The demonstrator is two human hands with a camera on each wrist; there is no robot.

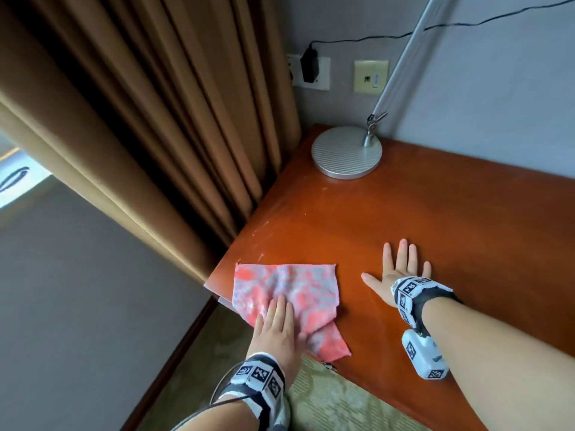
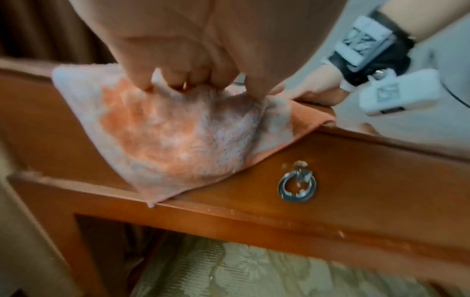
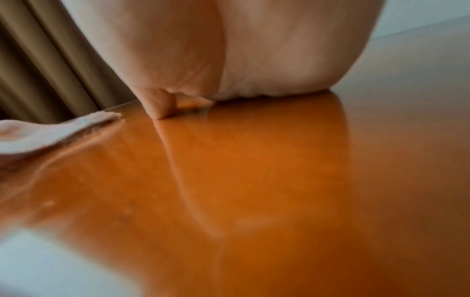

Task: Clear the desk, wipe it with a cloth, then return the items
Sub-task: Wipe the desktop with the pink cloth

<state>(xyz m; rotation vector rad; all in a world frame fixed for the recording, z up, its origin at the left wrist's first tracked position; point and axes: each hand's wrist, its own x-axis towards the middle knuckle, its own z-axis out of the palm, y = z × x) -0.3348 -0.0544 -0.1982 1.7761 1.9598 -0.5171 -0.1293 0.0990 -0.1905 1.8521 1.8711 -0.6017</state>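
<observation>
Pink-and-grey cloth (image 1: 284, 295) lies spread on the near left corner of the desk (image 1: 420, 219), one corner hanging over the front edge. Left hand (image 1: 277, 332) presses down on its near part — fingers look straight from the head view, but the left wrist view shows fingertips (image 2: 178, 84) curled in, bunching the fabric, so it grips the cloth. Right hand (image 1: 401, 270) lies flat on the bare wood to the right of the cloth, fingers spread wide, palm down, holding nothing; a gap separates it from the cloth. In the right wrist view the cloth edge (image 3: 50, 130) shows at left, the glossy desk top reflecting the hand.

Lamp (image 1: 347, 152) — round silver base at the far left corner of the desk, arm leaning up to the right. Brown curtain (image 1: 149, 119) hangs left of the desk. Ring pull (image 2: 297, 187) on the drawer front below the cloth. Black plug (image 1: 309, 65) in the wall socket behind.
</observation>
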